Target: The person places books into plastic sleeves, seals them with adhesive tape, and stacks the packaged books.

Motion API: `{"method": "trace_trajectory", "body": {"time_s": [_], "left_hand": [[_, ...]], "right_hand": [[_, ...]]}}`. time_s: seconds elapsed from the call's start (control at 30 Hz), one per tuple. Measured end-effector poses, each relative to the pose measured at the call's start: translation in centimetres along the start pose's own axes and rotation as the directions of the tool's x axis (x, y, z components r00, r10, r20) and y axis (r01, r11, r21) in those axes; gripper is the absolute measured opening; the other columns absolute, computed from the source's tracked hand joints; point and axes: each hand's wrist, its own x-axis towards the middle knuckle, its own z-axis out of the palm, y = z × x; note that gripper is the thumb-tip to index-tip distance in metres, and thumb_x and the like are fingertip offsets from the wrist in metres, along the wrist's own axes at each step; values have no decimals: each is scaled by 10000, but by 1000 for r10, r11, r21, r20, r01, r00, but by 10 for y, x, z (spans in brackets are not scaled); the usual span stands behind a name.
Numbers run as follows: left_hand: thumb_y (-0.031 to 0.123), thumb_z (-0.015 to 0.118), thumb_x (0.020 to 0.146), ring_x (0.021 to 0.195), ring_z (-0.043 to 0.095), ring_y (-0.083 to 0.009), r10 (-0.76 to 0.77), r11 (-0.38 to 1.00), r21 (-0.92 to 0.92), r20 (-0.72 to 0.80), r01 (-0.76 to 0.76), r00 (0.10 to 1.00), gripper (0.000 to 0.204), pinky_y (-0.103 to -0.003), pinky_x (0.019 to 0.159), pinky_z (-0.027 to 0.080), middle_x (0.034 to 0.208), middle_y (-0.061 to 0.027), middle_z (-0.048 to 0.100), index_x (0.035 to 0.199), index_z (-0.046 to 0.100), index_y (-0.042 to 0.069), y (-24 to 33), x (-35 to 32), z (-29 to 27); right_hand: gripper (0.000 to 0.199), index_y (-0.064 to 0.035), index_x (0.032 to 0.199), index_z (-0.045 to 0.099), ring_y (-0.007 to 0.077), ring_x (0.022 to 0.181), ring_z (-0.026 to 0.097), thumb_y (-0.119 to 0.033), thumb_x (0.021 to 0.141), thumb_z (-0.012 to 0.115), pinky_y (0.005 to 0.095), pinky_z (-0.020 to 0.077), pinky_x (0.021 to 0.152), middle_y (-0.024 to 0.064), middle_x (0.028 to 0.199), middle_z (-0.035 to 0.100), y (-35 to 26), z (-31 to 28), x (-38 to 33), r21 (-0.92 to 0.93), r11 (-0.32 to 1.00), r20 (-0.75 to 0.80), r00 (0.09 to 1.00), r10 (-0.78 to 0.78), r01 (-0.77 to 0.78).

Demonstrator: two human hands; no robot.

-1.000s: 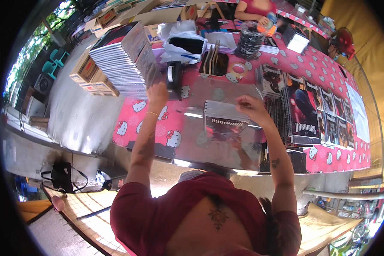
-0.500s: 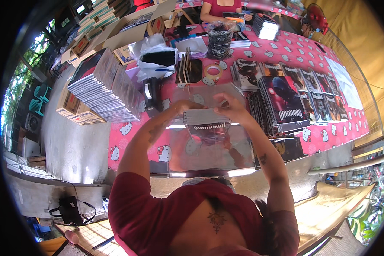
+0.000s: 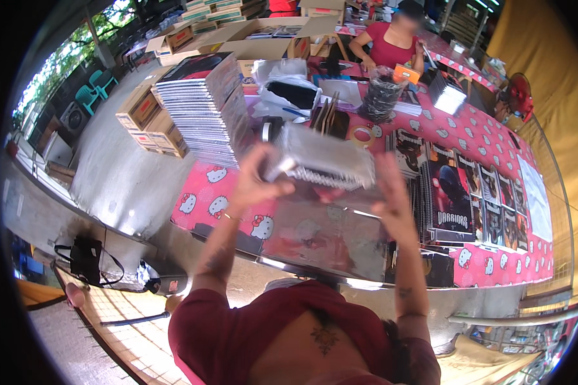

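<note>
Both of my hands hold a stack of spiral-bound notebooks (image 3: pixel 321 160), lifted above the table and blurred by motion. My left hand (image 3: pixel 255 181) grips its left end with the thumb on top. At the right end, my right hand (image 3: pixel 390 194) presses flat against the stack with fingers pointing up. A shiny clear plastic sheet (image 3: pixel 315 234) lies below the stack on the table with the pink patterned cloth (image 3: pixel 202 192).
A tall pile of notebooks (image 3: pixel 205 102) stands at the table's left end. Dark-covered notebooks (image 3: pixel 449 192) lie in rows on the right. A tape roll (image 3: pixel 364 135), bags and open cardboard boxes (image 3: pixel 154 122) sit beyond. Another person in a red top (image 3: pixel 392 42) works at the far end.
The notebook stack has come up off the plastic sheet and tilted toward me, both hands rising with it. My view has shifted a little toward the left.
</note>
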Motion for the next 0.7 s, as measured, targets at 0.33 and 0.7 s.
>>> {"method": "trace_trajectory", "body": {"time_s": [0.33,0.7], "left_hand": [[573,806,704,1143,572,-347,133,885,324,-864,335,485,916,-405,963,449,1084,-232,654,1261,520,-96,-2,200,-217],[804,580,731,1312,410,-462,17,503,241,-963,830,270,1158,-461,1114,318,1347,-372,433,1289,464,-204,-65,193,-238]], "right_hand": [[868,-57,1503,381,292,1379,419,-608,882,635,381,304,1128,213,1444,483,-17,-316,-70,-652,454,-460,792,400,-608],[697,11,1136,656,134,804,545,-639,891,617,308,447,732,63,946,649,7,-285,-64,-351,479,-405,592,697,-804]]}}
